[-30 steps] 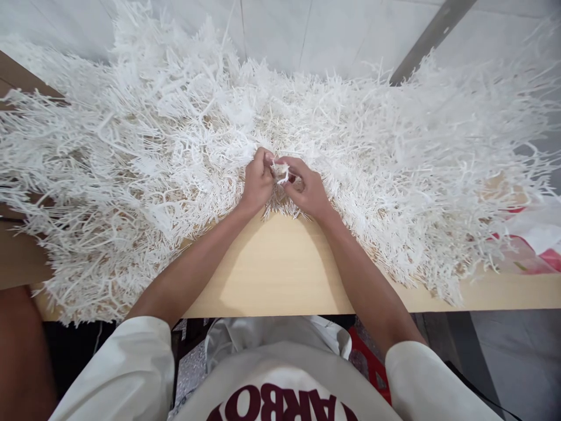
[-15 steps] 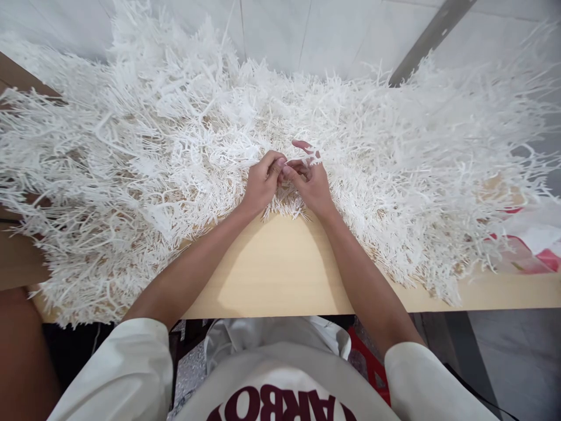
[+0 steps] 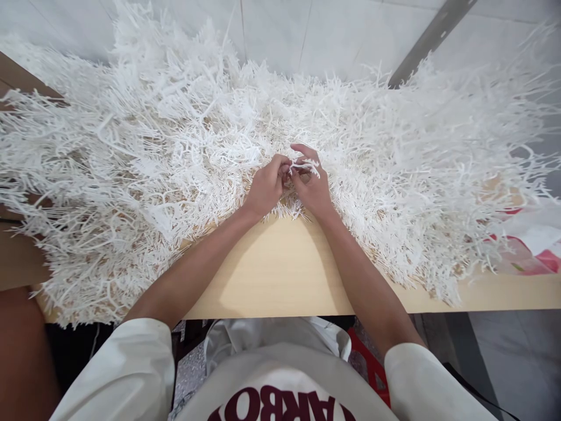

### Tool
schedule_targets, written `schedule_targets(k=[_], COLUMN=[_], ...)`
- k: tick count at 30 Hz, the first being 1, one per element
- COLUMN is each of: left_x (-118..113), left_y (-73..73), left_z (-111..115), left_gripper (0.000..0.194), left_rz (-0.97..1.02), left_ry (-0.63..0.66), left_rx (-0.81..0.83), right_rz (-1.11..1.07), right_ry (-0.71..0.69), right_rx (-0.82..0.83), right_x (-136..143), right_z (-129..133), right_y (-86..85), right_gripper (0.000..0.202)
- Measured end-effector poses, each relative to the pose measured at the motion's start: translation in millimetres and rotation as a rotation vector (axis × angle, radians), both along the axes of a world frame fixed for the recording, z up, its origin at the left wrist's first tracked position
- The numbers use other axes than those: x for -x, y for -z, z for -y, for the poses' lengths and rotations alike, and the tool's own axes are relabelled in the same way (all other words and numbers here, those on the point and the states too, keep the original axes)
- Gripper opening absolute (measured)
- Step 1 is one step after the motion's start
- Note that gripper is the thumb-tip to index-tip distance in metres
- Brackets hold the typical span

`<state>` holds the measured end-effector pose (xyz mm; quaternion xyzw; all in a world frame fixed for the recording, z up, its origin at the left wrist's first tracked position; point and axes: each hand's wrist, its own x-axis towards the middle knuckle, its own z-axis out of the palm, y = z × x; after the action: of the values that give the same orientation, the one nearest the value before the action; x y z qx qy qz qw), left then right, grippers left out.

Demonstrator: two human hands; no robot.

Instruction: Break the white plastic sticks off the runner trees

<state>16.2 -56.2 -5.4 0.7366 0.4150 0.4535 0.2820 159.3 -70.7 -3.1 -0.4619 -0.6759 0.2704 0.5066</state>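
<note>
A small white branched piece [image 3: 310, 167] lies between my two hands, across the fingers of the right one. My left hand [image 3: 268, 182] is closed, its thumb and fingertips pinched at the piece's left end. My right hand [image 3: 314, 184] pinches with thumb and fingers at the same spot, its index finger raised and bent above. The fingertips of both hands nearly meet. All around and behind them spreads a large heap of white branched pieces [image 3: 197, 140] on a light wooden table [image 3: 276, 269].
Clear plastic with pink and red parts [image 3: 526, 254] is at the table's right end. Brown cardboard [image 3: 21, 257] stands at the left. A grey metal bar [image 3: 427, 41] crosses the pale tiles at the back. A red stool [image 3: 370, 365] shows below the table edge.
Both hands have shifted and turned slightly at the same place. The white piece between them has rotated, and its branches now spread lower across the right fingers.
</note>
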Motion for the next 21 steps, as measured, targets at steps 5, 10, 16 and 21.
schedule_targets(k=[5, 10, 16, 21], left_x=[-1.6, -4.1, -6.0, -9.2], left_y=[-0.4, -2.1, -7.2, -8.8], left_z=[3.5, 5.4, 9.9, 14.6], left_gripper=[0.012, 0.005, 0.011, 0.015], left_rz=[-0.124, -0.238, -0.514, -0.565], left_ry=[-0.118, -0.033, -0.105, -0.181], left_rx=[-0.089, -0.061, -0.036, -0.053], right_rz=[0.04, -0.043, -0.03, -0.089], right_ry=[0.044, 0.162, 0.143, 0.096], right_rx=[0.041, 0.027, 0.043, 0.05], right_x=[0.5, 1.4, 2.8, 4.9], right_z=[5.7, 2.3, 1.4, 5.4], right_y=[-6.1, -1.3, -1.1, -8.4], right_gripper=[0.037, 0.034, 0.031, 0.026])
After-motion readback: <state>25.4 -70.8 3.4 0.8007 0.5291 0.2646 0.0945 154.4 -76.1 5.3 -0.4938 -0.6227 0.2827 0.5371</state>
